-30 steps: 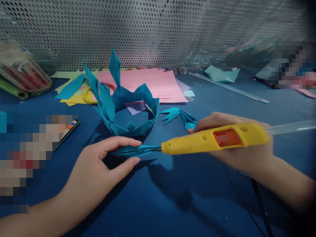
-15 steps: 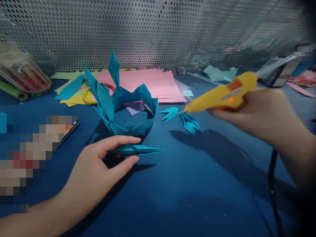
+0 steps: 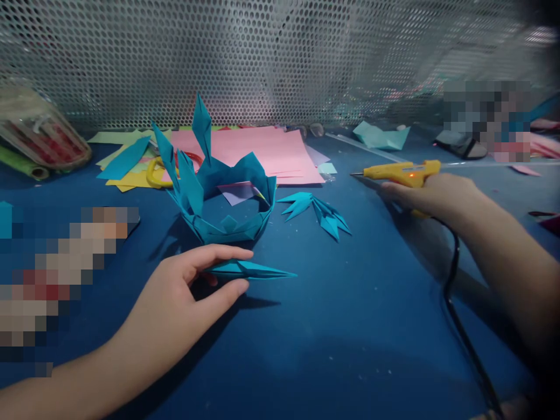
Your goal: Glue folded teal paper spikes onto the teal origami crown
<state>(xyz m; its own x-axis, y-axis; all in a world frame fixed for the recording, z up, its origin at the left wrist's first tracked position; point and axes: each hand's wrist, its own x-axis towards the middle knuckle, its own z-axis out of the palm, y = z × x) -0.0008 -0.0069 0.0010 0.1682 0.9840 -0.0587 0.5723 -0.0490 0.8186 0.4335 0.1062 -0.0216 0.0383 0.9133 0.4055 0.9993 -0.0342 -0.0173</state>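
Note:
My left hand (image 3: 184, 303) pinches a pointed, folded teal paper piece (image 3: 251, 269) just above the blue table, in front of a teal folded-paper ring with upright spikes (image 3: 219, 186). Far to the right, my right hand (image 3: 431, 195) grips a yellow glue gun (image 3: 400, 171) low over the table, its nozzle pointing left and a small orange light showing. The gun's black cord (image 3: 459, 309) runs toward me. Two loose teal folded pieces (image 3: 317, 210) lie between the ring and the gun.
Pink sheets (image 3: 262, 149), yellow and green scraps and yellow-handled scissors (image 3: 155, 172) lie behind the ring. A perforated metal wall (image 3: 280, 58) closes the back. A clear packet (image 3: 39, 131) sits far left, a pale teal folded paper (image 3: 380, 137) and a clear rod far right.
My right hand has carried the glue gun away from the teal piece's tip, out to the right and down near the table. My left hand has kept its pinch almost still.

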